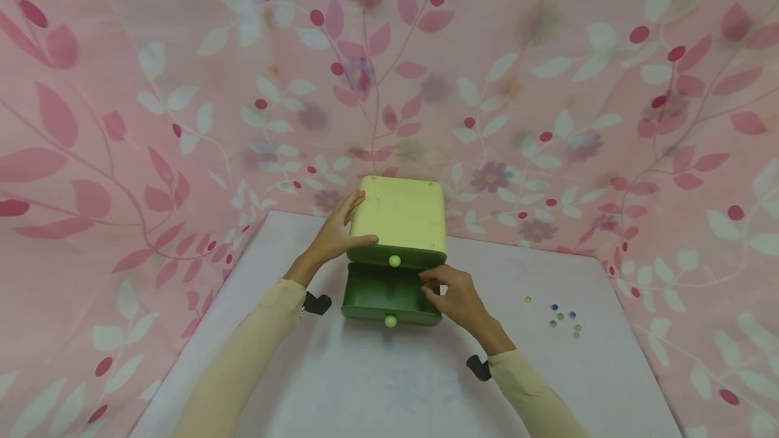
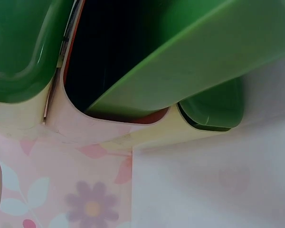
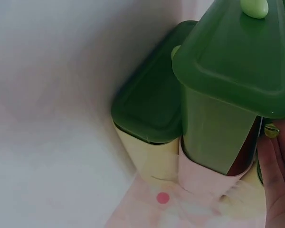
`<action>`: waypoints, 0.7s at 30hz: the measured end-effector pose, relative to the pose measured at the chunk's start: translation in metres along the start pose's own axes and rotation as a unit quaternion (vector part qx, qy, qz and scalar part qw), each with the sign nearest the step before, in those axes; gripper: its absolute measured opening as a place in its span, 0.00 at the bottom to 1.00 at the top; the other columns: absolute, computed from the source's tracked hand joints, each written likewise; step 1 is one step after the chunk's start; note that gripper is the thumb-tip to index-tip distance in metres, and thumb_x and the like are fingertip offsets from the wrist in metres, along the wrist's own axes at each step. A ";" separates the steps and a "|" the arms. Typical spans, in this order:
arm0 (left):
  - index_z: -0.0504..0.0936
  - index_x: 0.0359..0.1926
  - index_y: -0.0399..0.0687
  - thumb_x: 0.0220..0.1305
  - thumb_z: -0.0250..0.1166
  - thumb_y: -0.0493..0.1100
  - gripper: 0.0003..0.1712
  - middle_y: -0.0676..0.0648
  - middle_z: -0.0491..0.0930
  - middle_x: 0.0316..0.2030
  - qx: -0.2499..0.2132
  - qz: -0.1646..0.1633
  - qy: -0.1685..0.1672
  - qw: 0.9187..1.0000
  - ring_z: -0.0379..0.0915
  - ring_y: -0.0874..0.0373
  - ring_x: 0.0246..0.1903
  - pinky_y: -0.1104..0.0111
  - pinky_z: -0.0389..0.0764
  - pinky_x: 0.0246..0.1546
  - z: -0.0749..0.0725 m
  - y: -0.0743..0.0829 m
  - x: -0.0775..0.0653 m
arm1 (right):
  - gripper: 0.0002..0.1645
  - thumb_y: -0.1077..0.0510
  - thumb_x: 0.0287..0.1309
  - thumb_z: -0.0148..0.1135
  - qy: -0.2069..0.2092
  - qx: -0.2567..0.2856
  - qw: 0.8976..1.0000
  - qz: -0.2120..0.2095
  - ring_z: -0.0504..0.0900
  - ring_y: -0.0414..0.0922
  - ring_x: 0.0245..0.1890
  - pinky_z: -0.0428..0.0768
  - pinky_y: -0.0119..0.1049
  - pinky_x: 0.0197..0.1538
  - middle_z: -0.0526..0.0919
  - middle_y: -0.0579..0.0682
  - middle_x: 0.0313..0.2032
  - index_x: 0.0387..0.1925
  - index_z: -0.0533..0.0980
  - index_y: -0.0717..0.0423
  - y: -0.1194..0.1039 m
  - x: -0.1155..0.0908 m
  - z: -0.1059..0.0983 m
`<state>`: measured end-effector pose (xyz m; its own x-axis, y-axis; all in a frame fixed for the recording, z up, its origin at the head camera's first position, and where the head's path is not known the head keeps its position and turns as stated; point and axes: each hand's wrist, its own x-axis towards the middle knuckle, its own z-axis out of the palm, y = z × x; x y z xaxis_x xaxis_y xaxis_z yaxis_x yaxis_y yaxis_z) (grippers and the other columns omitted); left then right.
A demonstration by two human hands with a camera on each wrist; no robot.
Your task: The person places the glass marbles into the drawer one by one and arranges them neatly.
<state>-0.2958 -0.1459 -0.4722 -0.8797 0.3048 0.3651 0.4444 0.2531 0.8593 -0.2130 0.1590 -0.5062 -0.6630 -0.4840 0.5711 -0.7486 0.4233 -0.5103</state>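
A small drawer cabinet with a pale yellow top stands at the table's back. Its middle green drawer is pulled out, and a round light-green knob sits on its front. My left hand rests along the cabinet's left side, fingers extended, the thumb on the top's front edge. Over the right side of the pulled-out drawer, my right hand pinches a yellowish-green glass marble between thumb and fingertips. The bottom drawer looks pushed in, as does the top drawer.
Several glass marbles lie loosely grouped on the white tabletop to the right, with a yellow marble a little apart. Pink floral cloth rises behind the table and along both sides.
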 end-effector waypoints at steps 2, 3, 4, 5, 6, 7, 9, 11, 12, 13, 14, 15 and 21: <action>0.45 0.78 0.51 0.46 0.80 0.52 0.67 0.55 0.53 0.74 0.001 0.001 0.003 1.000 0.48 0.63 0.72 0.64 0.54 0.71 0.000 -0.003 0.001 | 0.16 0.71 0.46 0.74 -0.018 0.006 1.000 0.016 0.85 0.41 0.34 0.85 0.35 0.36 0.85 0.48 0.37 0.40 0.83 0.61 -0.003 0.001 0.000; 0.45 0.78 0.50 0.46 0.80 0.51 0.67 0.55 0.53 0.74 0.001 0.002 0.004 1.000 0.48 0.63 0.72 0.64 0.54 0.71 0.000 -0.003 0.001 | 0.16 0.71 0.46 0.74 -0.030 0.008 0.999 0.027 0.85 0.40 0.34 0.85 0.34 0.36 0.85 0.49 0.38 0.41 0.83 0.61 -0.005 0.002 0.001; 0.45 0.78 0.50 0.46 0.80 0.51 0.67 0.55 0.53 0.74 0.002 0.001 0.004 1.000 0.48 0.63 0.72 0.65 0.54 0.71 0.000 -0.003 0.001 | 0.16 0.71 0.47 0.73 -0.043 0.010 0.998 0.036 0.85 0.40 0.34 0.85 0.33 0.37 0.85 0.49 0.38 0.41 0.83 0.61 -0.006 0.002 0.001; 0.45 0.78 0.50 0.46 0.80 0.51 0.67 0.54 0.52 0.74 0.002 0.000 0.003 1.000 0.48 0.63 0.72 0.65 0.54 0.71 0.001 -0.002 0.001 | 0.16 0.70 0.47 0.73 -0.055 0.012 0.997 0.047 0.85 0.40 0.35 0.85 0.32 0.37 0.85 0.49 0.38 0.42 0.83 0.61 -0.007 0.003 0.002; 0.44 0.78 0.50 0.47 0.80 0.50 0.67 0.53 0.52 0.74 0.003 -0.001 0.001 1.000 0.48 0.61 0.72 0.64 0.54 0.72 0.001 -0.001 0.000 | 0.16 0.70 0.48 0.73 -0.066 0.014 0.996 0.058 0.85 0.40 0.35 0.85 0.31 0.38 0.85 0.49 0.38 0.42 0.83 0.61 -0.009 0.003 0.003; 0.44 0.78 0.48 0.47 0.80 0.49 0.67 0.52 0.51 0.75 0.004 -0.002 -0.001 1.000 0.48 0.60 0.72 0.63 0.54 0.72 0.001 0.001 -0.001 | 0.16 0.69 0.49 0.73 -0.077 0.016 0.994 0.070 0.85 0.40 0.36 0.84 0.30 0.39 0.85 0.49 0.39 0.42 0.83 0.60 -0.009 0.004 0.004; 0.43 0.78 0.45 0.48 0.80 0.47 0.67 0.47 0.51 0.75 0.005 -0.002 -0.005 1.000 0.47 0.56 0.73 0.61 0.53 0.72 0.001 0.008 -0.002 | 0.16 0.69 0.50 0.72 -0.095 0.020 0.991 0.087 0.85 0.41 0.37 0.84 0.31 0.40 0.85 0.49 0.39 0.43 0.83 0.61 -0.011 0.005 0.006; 0.43 0.77 0.42 0.49 0.79 0.46 0.66 0.44 0.50 0.75 0.005 0.001 -0.010 1.000 0.47 0.52 0.73 0.59 0.54 0.71 0.000 0.015 -0.005 | 0.16 0.69 0.50 0.72 -0.112 0.022 0.988 0.101 0.85 0.41 0.37 0.84 0.31 0.40 0.86 0.50 0.39 0.43 0.84 0.61 -0.012 0.006 0.008; 0.43 0.77 0.40 0.49 0.79 0.46 0.66 0.42 0.50 0.75 0.007 0.002 -0.011 1.000 0.47 0.51 0.73 0.59 0.54 0.71 0.000 0.019 -0.006 | 0.16 0.69 0.50 0.71 -0.120 0.022 0.987 0.106 0.85 0.41 0.37 0.84 0.30 0.40 0.86 0.50 0.39 0.43 0.84 0.61 -0.012 0.007 0.009; 0.43 0.77 0.39 0.49 0.79 0.47 0.66 0.41 0.50 0.74 0.006 0.002 -0.012 1.000 0.47 0.50 0.73 0.59 0.54 0.71 -0.001 0.023 -0.007 | 0.15 0.68 0.51 0.71 -0.127 0.022 0.985 0.111 0.85 0.41 0.36 0.84 0.30 0.40 0.86 0.50 0.39 0.44 0.84 0.61 -0.012 0.008 0.009; 0.43 0.77 0.39 0.49 0.79 0.47 0.65 0.40 0.51 0.74 0.006 0.003 -0.013 1.000 0.48 0.50 0.73 0.59 0.54 0.71 -0.001 0.026 -0.007 | 0.16 0.69 0.51 0.71 -0.134 0.022 0.984 0.114 0.85 0.41 0.36 0.84 0.29 0.40 0.86 0.50 0.39 0.44 0.84 0.61 -0.012 0.009 0.010; 0.43 0.77 0.39 0.49 0.79 0.47 0.65 0.40 0.51 0.74 0.007 0.004 -0.013 1.000 0.48 0.50 0.73 0.59 0.54 0.71 -0.002 0.028 -0.008 | 0.15 0.69 0.51 0.71 -0.140 0.022 0.983 0.117 0.85 0.41 0.36 0.83 0.29 0.39 0.86 0.51 0.39 0.44 0.84 0.61 -0.012 0.010 0.011; 0.45 0.76 0.37 0.49 0.79 0.45 0.64 0.38 0.52 0.74 0.007 0.013 -0.014 1.000 0.49 0.49 0.72 0.56 0.55 0.71 -0.005 0.032 -0.007 | 0.15 0.70 0.52 0.70 -0.166 0.030 0.978 0.119 0.86 0.43 0.36 0.84 0.29 0.39 0.86 0.53 0.41 0.44 0.83 0.63 -0.009 0.014 0.013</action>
<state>-0.2767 -0.1441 -0.4459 -0.8625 0.3371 0.3774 0.4701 0.2578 0.8441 -0.2158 0.1385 -0.5016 -0.7730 -0.6032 0.1963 -0.5648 0.5137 -0.6459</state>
